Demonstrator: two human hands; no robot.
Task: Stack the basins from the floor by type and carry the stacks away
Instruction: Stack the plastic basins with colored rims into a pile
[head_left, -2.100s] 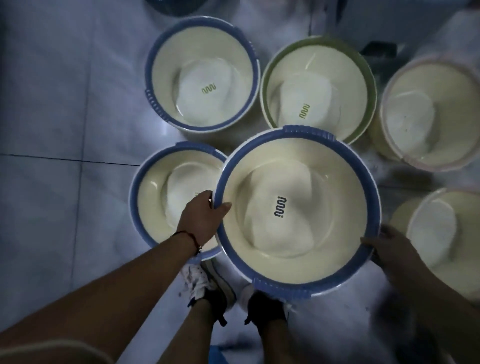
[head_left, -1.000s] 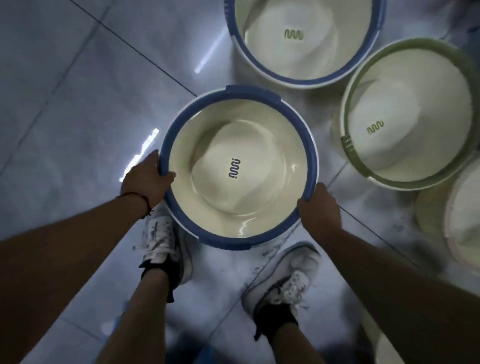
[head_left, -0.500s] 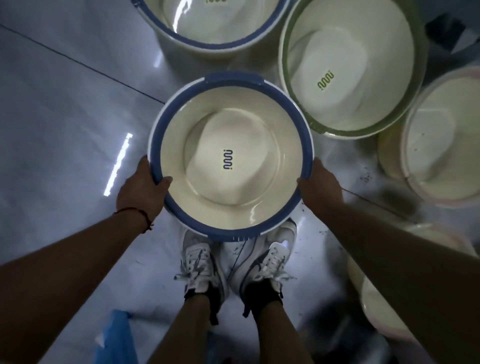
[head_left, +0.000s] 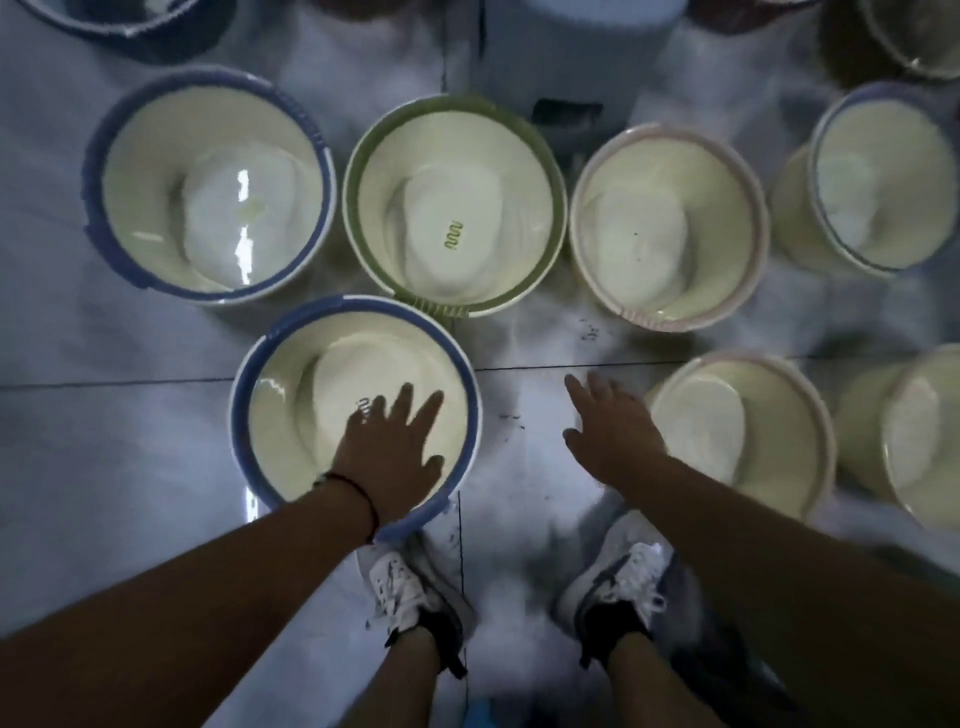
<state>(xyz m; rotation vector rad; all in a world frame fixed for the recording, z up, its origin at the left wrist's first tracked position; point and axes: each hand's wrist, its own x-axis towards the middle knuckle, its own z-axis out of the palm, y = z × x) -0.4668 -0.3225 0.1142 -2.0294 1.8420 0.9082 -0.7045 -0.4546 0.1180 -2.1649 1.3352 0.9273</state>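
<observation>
Currently between grasps: left hand (head_left: 393, 451) hovers splayed over the near blue-rimmed basin (head_left: 270, 374), gripping nothing; right hand (head_left: 612, 426) empty, fingers spread, over bare floor (head_left: 524, 395). Likely next: seize that basin's rim both sides, nest it into the blue-rimmed basin (head_left: 93, 171) beyond the left fingertips.

Glossy grey floor tiles (head_left: 119, 457) with dark grout lines; a pale blue-grey bin (head_left: 566, 57) stands far centre; two white sneakers (head_left: 400, 587) sit near.
</observation>
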